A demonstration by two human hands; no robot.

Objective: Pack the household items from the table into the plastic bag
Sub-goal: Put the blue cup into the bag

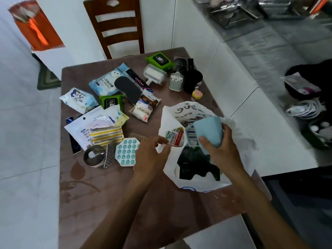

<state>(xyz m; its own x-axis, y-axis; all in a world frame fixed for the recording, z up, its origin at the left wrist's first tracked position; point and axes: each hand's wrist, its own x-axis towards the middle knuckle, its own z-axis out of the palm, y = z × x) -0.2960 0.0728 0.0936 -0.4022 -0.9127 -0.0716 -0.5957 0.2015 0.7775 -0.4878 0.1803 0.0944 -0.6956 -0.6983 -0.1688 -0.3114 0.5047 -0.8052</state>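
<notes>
1. A brown table [93, 191] with a faint leaf pattern stands on pale floor tiles; a dark wooden chair [116, 27] is pushed in at its far side and a white counter [251, 97] runs along its right.
2. On the table's left lie a white wipes packet [79, 98], a flat white pouch [88, 126] with a yellow striped cloth [106, 136] on it, a metal ring [94, 155] and a teal-dotted octagonal tray [126, 151].
3. Farther back sit a blue gloves packet [106, 81], two green packs, a cotton swab jar [176, 81] and a black cup [192, 80].
4. The left hand [152, 155] pinches the near-left rim of the white plastic bag [197, 182].
5. The bag lies open on the table's right side, dark items and a red-and-white box [175, 137] inside.
6. The right hand [221, 146] grips a light blue cup [209, 131] over the bag's mouth.
</notes>
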